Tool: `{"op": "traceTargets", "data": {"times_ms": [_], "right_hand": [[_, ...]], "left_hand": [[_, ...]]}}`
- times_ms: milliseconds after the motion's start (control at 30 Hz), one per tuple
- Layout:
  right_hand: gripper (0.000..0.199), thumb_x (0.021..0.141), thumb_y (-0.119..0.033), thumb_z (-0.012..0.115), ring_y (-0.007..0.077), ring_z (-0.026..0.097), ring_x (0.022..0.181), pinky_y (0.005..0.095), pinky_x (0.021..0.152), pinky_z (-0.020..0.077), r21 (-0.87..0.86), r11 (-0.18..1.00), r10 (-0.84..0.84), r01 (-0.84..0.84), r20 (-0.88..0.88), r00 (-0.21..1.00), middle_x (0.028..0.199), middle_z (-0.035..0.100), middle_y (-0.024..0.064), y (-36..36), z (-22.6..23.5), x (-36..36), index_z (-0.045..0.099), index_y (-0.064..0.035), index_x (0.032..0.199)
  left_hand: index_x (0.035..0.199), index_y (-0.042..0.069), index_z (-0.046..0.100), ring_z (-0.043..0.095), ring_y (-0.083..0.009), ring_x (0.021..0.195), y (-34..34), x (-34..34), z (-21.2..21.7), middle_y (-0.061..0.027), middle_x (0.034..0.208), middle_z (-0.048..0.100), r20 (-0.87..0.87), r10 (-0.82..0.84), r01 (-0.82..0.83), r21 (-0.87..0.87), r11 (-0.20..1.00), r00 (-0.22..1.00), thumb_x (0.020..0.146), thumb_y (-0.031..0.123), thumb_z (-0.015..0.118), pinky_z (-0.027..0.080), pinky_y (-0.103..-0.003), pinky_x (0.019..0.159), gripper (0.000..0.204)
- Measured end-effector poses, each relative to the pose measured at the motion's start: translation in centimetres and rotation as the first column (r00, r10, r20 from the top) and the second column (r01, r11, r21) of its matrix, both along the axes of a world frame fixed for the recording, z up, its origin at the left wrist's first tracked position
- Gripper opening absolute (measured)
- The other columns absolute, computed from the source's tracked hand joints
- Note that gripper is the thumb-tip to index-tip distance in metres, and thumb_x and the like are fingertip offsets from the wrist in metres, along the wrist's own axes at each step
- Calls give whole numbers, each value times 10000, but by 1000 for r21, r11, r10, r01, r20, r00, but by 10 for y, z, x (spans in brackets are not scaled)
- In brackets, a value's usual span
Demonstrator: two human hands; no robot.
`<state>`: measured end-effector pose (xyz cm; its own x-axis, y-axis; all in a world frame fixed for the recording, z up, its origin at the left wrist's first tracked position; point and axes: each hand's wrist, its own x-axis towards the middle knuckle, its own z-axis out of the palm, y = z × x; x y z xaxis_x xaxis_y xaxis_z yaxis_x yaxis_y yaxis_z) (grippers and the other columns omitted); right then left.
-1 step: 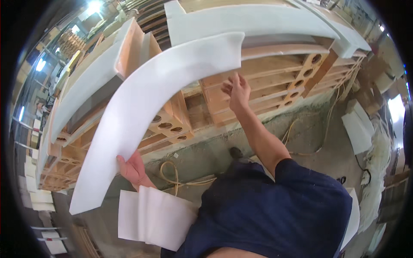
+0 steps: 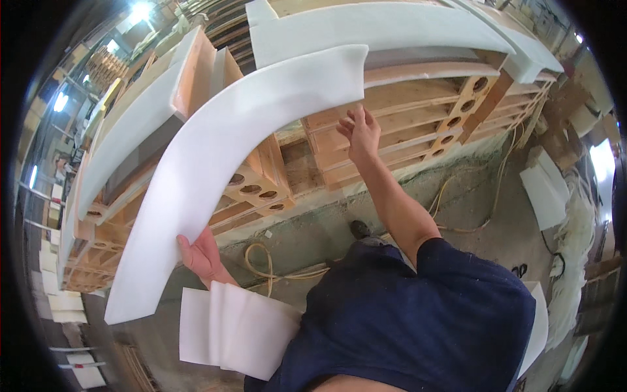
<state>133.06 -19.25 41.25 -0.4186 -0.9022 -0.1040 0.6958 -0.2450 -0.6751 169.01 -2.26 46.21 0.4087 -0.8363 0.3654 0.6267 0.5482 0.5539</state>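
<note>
Gently keep the left hand (image 2: 201, 256) shut on the curved white foam strip (image 2: 215, 163), the open right hand (image 2: 360, 132) steadying its top end by the wooden frame (image 2: 418, 124).

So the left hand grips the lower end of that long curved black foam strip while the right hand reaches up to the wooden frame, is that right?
Not quite: the curved foam strip is white, not black, as the head view shows. The rest holds: the left hand grips it near its lower end, and the right hand reaches up to the wooden frame.
</note>
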Motion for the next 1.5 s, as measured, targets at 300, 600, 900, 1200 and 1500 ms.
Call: {"op": "traceTargets", "data": {"times_ms": [300,600,900,1200,1500], "right_hand": [[196,941,-143,573,215,655,799,329,691,586,-71,997,-15,23,114,993,909,628,110,-41,27,-3,564,42,1004],[137,911,-68,591,179,633,764,315,674,580,-77,988,134,-132,20,991,883,607,90,-31,34,28,559,48,978],[183,867,-66,659,159,623,762,301,696,580,-61,949,292,-309,-200,935,862,592,69,10,42,85,550,26,982],[222,830,-42,691,160,640,716,273,668,565,0,972,198,-236,-540,818,856,643,101,-14,53,97,568,71,976],[757,719,-329,821,293,498,1218,382,989,434,-362,131,-666,-923,-722,188,1306,540,150,64,281,97,481,-24,1323]], "left_hand": [[1397,-27,368,352,-267,1350,-5,-13,16,-125,1462,389,3,22,-22,7,1000,1000,881,124,624,185,-439,1176,595],[1404,-32,357,341,-266,1361,-3,-10,9,-133,1464,383,7,59,-59,57,997,998,871,167,632,194,-440,1170,631],[1426,-14,321,320,-283,1374,7,-18,9,-136,1471,372,42,58,-60,29,998,997,865,103,616,175,-469,1180,644],[1414,76,385,359,-278,1355,4,-28,2,-103,1448,419,197,-3,14,-54,998,980,844,105,641,198,-477,1164,625],[1297,71,529,496,-314,1222,-26,-53,43,-209,1307,519,578,-47,263,-296,918,814,892,159,647,446,-408,997,431]]}}
